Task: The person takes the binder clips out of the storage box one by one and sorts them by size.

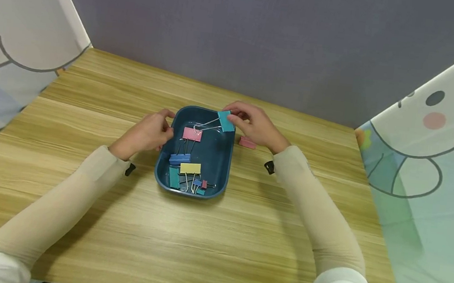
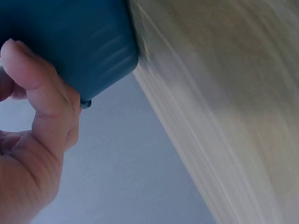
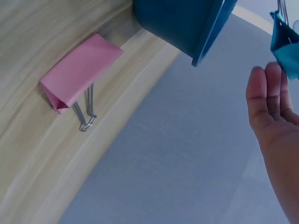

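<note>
A dark blue tray (image 1: 219, 168) lies on the wooden table with several binder clips in it. At its left rim my left hand (image 1: 149, 132) holds on, thumb and fingers bent about the edge; in the left wrist view, that hand (image 2: 44, 112) overlaps the tray's outer wall (image 2: 88, 42). My right hand (image 1: 255, 124) pinches a teal binder clip (image 1: 226, 121) by its body over the tray's far right corner. The clip's wire handles point left, above a pink binder clip (image 1: 192, 134). Outside the tray, below the right hand, lies another pink binder clip (image 3: 81, 70).
Inside the tray are also a blue clip (image 1: 180, 158), a yellow clip (image 1: 190, 168), a teal clip (image 1: 174, 178) and several tiny clips near the front wall. A grey wall (image 1: 238, 36) rises behind the table (image 1: 182, 247). Printed cloth panels (image 1: 434, 182) flank both sides.
</note>
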